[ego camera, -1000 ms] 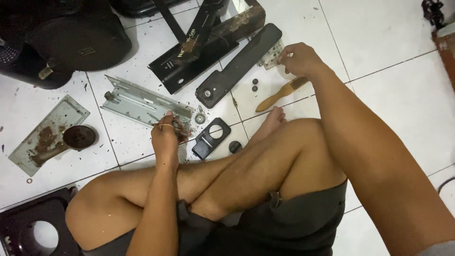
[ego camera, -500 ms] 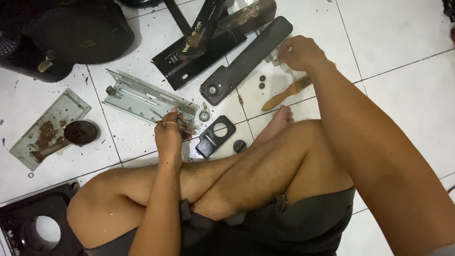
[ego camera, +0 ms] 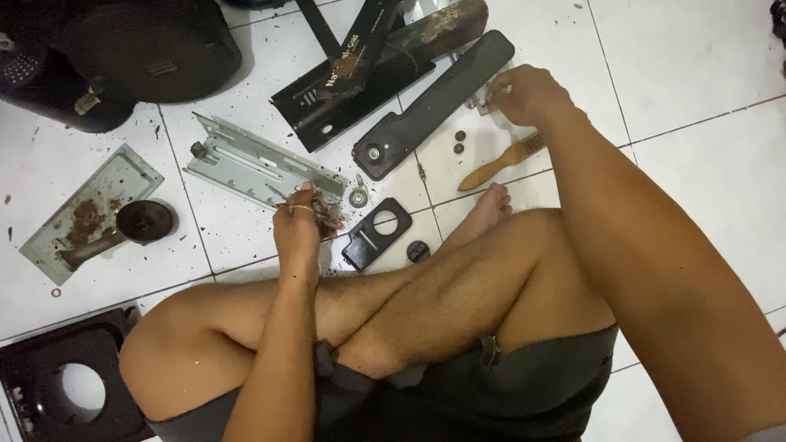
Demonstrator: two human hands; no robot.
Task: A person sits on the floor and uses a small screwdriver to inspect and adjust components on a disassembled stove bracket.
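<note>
I sit cross-legged on a white tiled floor among taken-apart machine parts. My left hand (ego camera: 300,226) is closed around some small dark parts at the near end of a grey slotted metal bracket (ego camera: 246,162). My right hand (ego camera: 524,92) reaches far out and pinches a small pale metal piece (ego camera: 481,100) beside the end of a long black cover (ego camera: 434,105). A wooden-handled brush (ego camera: 499,164) lies just under that hand. A small black plate with a round hole (ego camera: 378,231) and a round metal washer (ego camera: 358,197) lie near my left hand.
A black bracket with a rusty part (ego camera: 372,65) lies at the top. A dark round housing (ego camera: 139,49) stands top left. A rusty grey plate with a dark knob (ego camera: 90,214) lies left. A black frame with a round hole (ego camera: 61,385) is bottom left. Two small dark screws (ego camera: 459,141) rest beside the cover.
The view has shifted slightly. Both hands stay at nearly the same spots, the left by the grey bracket, the right at the small pale piece.
</note>
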